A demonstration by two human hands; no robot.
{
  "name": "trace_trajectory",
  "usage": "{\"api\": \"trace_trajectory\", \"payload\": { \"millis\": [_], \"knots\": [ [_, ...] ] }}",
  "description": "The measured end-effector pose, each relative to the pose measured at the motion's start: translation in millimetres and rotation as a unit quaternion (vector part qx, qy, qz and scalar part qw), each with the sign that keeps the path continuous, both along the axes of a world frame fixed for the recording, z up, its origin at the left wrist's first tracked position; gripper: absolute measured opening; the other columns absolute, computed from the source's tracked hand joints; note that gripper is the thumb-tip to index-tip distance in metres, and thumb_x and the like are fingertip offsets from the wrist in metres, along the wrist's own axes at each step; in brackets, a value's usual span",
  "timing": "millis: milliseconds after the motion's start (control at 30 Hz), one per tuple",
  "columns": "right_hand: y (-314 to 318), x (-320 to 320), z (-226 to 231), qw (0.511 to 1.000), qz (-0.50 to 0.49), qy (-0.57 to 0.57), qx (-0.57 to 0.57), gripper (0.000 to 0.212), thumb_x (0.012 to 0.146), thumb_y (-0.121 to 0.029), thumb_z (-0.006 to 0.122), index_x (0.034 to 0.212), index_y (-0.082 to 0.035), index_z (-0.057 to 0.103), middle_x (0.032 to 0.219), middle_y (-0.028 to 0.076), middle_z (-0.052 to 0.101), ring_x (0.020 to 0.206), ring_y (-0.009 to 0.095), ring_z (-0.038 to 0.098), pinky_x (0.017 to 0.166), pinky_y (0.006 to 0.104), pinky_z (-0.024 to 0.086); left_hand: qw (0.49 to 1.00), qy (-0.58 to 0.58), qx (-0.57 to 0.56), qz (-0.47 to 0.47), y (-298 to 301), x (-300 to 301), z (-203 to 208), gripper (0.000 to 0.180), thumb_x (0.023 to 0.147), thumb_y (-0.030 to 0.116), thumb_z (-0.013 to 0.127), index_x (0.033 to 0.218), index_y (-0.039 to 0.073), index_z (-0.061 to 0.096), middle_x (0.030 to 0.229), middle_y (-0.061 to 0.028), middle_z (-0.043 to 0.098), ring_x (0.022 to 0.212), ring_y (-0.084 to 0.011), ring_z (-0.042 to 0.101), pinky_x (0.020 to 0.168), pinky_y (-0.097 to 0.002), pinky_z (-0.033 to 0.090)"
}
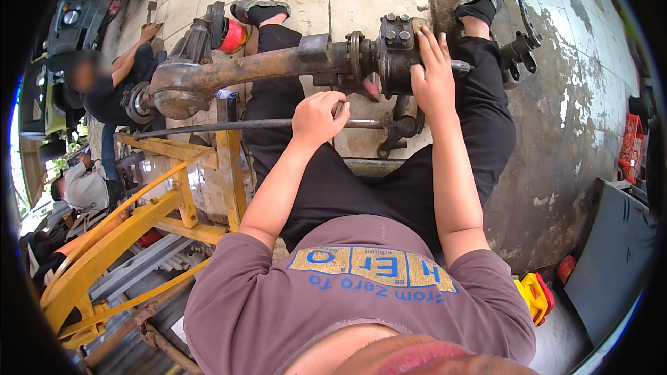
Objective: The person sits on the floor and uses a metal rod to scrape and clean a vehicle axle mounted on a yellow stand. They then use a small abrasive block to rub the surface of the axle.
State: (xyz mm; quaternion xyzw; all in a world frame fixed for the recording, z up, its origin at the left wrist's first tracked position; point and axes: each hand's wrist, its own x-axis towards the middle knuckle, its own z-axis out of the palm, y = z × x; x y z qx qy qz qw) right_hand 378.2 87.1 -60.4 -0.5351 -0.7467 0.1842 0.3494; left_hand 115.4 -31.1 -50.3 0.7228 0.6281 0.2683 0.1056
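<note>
A rusty vehicle axle [243, 69] lies crosswise in front of me, with its round differential housing [177, 89] to the left. My right hand [434, 73] rests on the dark steering knuckle [394, 59] at the axle's right end, fingers stretched out. Just below the axle tube, my left hand [318, 119] is closed with its fingers curled. Something small and brownish shows at its fingertips, but I cannot make out what it is. Behind that hand runs a long grey tie rod [236, 126], ending at a dark joint [403, 128] under the knuckle.
My legs are on both sides of the knuckle. A yellow metal frame [229, 173] stands close on the left. Farther left, a person [128, 80] in dark clothes sits near a green vehicle [76, 21]. A loose metal bracket [520, 52] lies beyond my right leg; a grey cabinet [604, 257] stands far right.
</note>
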Motion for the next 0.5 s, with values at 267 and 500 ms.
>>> {"api": "trace_trajectory", "payload": {
  "millis": [267,500],
  "knots": [
    [-4,27,3,0.991,-0.026,0.128,0.005,0.085,0.082,0.0,0.075,0.165,-0.008,0.057,0.174,0.019,0.053,0.152,0.04,0.06,0.122,0.0418,0.051,1.0,-0.002,0.029,-0.004,-4,-4,-9,0.008,0.09,0.014,0.082,0.095,0.01,0.077,0.081,-0.0047,0.075,0.073,-0.0259,0.073,0.07,-0.0392,0.059],
    [-33,2,34,0.958,0.044,0.273,0.077,0.084,0.084,0.001,0.079,0.164,0.001,0.054,0.172,0.026,0.053,0.161,0.04,0.052,0.128,0.0457,0.045,0.992,-0.121,-0.036,0.016,-10,-15,-6,0.013,0.096,0.016,0.082,0.104,0.005,0.079,0.089,-0.0074,0.076,0.075,-0.0207,0.073,0.074,-0.0356,0.059]
  ]
}}
